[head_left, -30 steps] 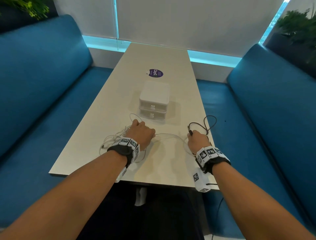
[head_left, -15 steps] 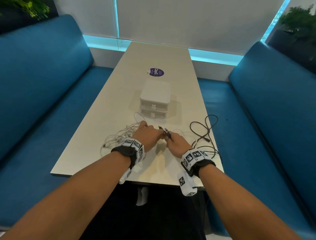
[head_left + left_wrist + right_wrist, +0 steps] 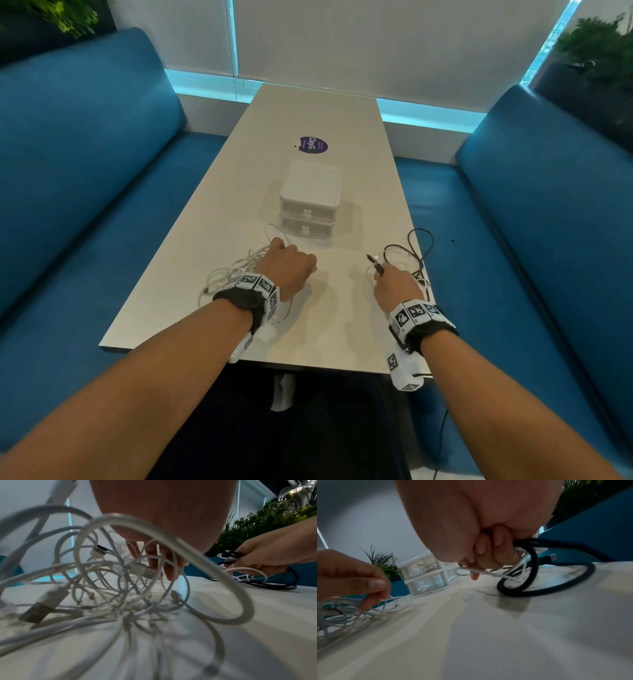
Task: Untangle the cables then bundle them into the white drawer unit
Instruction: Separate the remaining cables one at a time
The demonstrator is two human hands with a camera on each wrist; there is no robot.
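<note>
A tangle of white cables (image 3: 236, 274) (image 3: 120, 581) lies at the table's near left. My left hand (image 3: 286, 265) (image 3: 351, 577) rests over it, fingers curled into the loops. A black cable (image 3: 416, 253) (image 3: 544, 577) coils near the right edge. My right hand (image 3: 394, 286) (image 3: 267, 557) grips the black cable's plug end together with a thin white cable (image 3: 496, 574). The white two-drawer unit (image 3: 310, 200) (image 3: 423, 574) stands beyond both hands, both drawers closed.
The long pale table (image 3: 325, 342) runs between two blue bench seats (image 3: 85, 205). A purple round sticker (image 3: 311, 145) lies beyond the drawer unit. The black cable lies close to the table's right edge. Plants stand in the far corners.
My right hand came to the left hand at the middle, then pulled back right with the black plug end. The left hand stayed on the white tangle.
</note>
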